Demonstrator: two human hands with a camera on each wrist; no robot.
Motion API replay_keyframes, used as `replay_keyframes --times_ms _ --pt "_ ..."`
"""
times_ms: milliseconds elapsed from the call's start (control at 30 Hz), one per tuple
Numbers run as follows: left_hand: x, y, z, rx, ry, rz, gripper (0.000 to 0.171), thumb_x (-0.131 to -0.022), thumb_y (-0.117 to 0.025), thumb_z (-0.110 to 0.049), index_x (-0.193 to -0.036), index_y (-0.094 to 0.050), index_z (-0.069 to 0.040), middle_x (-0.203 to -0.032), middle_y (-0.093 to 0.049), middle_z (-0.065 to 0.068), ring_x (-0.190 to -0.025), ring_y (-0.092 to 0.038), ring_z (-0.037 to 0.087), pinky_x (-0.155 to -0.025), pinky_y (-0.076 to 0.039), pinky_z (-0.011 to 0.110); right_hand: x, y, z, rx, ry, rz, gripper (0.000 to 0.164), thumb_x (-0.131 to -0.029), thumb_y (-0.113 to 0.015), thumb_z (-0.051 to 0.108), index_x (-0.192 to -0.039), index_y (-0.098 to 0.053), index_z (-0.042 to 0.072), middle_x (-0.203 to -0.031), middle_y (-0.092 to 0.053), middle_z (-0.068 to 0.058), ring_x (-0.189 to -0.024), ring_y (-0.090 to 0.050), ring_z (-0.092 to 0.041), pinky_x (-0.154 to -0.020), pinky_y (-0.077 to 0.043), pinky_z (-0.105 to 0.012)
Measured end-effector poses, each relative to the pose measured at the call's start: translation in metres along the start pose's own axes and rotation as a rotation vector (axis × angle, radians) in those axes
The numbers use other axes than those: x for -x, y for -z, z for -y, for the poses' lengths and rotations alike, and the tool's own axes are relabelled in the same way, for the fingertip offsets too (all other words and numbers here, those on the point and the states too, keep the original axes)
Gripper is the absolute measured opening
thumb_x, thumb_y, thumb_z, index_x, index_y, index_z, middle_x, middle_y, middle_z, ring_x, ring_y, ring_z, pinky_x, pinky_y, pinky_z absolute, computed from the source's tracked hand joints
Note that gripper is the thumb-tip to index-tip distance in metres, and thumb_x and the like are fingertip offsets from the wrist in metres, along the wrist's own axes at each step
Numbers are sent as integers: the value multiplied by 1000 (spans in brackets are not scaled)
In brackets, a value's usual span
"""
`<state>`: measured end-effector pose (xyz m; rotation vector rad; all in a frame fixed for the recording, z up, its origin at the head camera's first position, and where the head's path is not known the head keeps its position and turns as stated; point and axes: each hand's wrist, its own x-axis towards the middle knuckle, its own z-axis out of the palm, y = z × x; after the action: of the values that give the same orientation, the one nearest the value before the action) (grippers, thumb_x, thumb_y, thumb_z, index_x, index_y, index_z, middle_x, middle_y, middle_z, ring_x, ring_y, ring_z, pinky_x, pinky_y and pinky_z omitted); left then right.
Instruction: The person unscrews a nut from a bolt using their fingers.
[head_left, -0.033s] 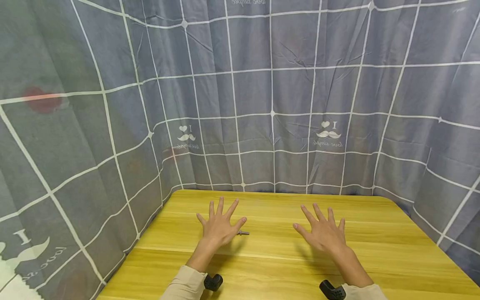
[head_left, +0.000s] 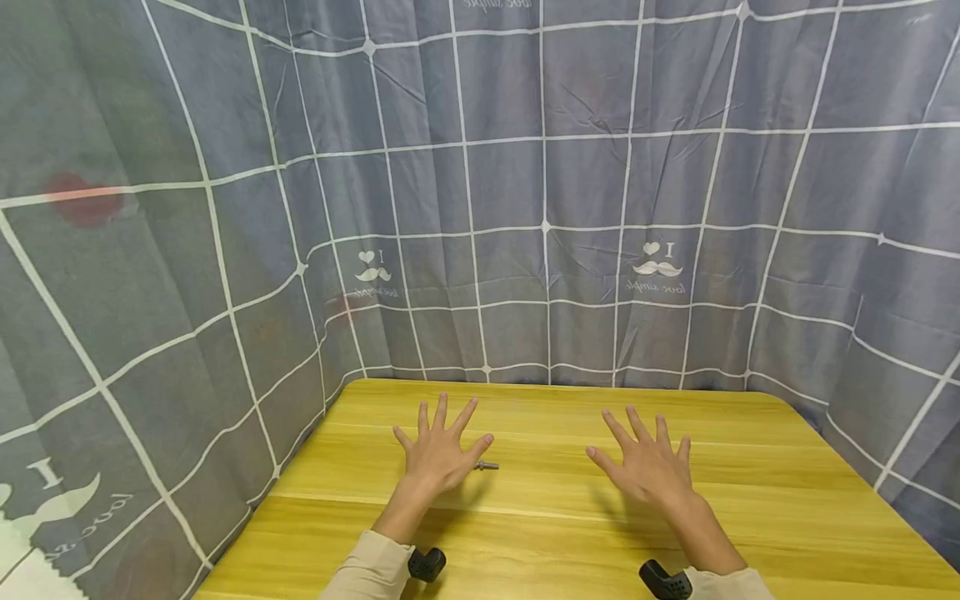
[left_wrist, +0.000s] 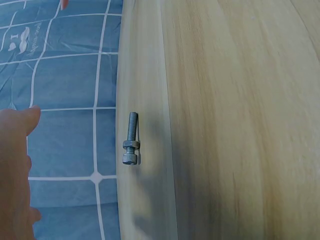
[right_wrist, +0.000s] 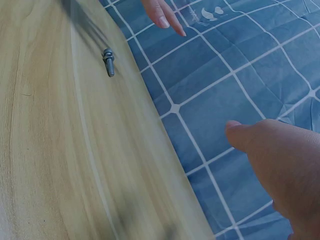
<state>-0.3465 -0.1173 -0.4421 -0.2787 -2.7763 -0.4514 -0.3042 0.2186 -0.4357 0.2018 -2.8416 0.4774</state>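
Note:
A small grey metal bolt with a nut threaded on it lies on the wooden table; the left wrist view shows its round head and threaded shank. In the head view my left hand hovers over the table with fingers spread, and its thumb side partly hides the bolt. My right hand is held above the table further right, fingers spread, palm down, touching nothing. Both hands cast shadows on the wood below them.
The yellow wood-grain table has rounded far corners. A grey-blue curtain with white grid lines hangs behind it and along both sides. Black wrist devices sit at the cuffs of the beige sleeves.

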Motion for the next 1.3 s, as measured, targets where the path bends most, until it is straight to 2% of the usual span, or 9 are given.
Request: replay_keyframes --times_ms 267,433,733,967,1133,1233,1300 --pt "1 -1 2 18 -1 -9 73 -98 -48 -72 -161 -38 -36 -169 -19 17 -152 -11 51 -99 3 88 0 2 1 -3 6 -10 85 -98 -44 75 -161 -40 18 -164 -25 -27 -143 -11 -67 -99 2 -87" --pt "0 -2 4 9 -20 -35 72 -98 -48 -71 -160 -40 -35 -167 -24 18 -150 -16 52 -101 -1 87 -4 1 2 8 16 -15 84 -99 -44 74 -161 -40 18 -164 -25 -27 -143 -11 -67 -100 1 -87" --pt "-5 6 12 17 -41 -56 70 -100 -48 -69 -160 -41 -34 -166 -28 18 -150 -21 50 -105 -6 84 -20 2 19 -59 94 59 81 -100 -42 72 -163 -37 21 -165 -24 -26 -144 -11 -64 -99 -2 -88" --pt "-5 5 27 57 -27 -7 70 -101 -48 -67 -161 -39 -33 -167 -24 18 -150 -20 51 -103 -7 86 -32 -7 39 -59 132 76 76 -102 -46 67 -162 -37 21 -166 -24 -24 -146 -10 -63 -101 -2 -87" --pt "-6 4 42 119 19 38 71 -102 -46 -68 -162 -37 -32 -167 -24 19 -149 -19 53 -103 -8 86 -44 -22 49 -136 179 103 75 -100 -60 57 -162 -39 20 -163 -29 -25 -145 -16 -63 -101 -6 -87" --pt "-5 3 50 196 10 71 71 -103 -47 -64 -163 -36 -28 -167 -24 21 -149 -19 54 -103 -10 85 -50 -37 51 -204 219 127 75 -98 -67 51 -160 -41 17 -162 -33 -26 -144 -18 -63 -100 -9 -88" --pt "-5 -1 56 267 -27 92 69 -104 -51 -58 -163 -35 -26 -166 -24 23 -149 -21 53 -106 -14 82 -54 -49 52 -251 245 123 72 -98 -69 46 -157 -45 15 -160 -36 -26 -144 -21 -62 -100 -11 -87"
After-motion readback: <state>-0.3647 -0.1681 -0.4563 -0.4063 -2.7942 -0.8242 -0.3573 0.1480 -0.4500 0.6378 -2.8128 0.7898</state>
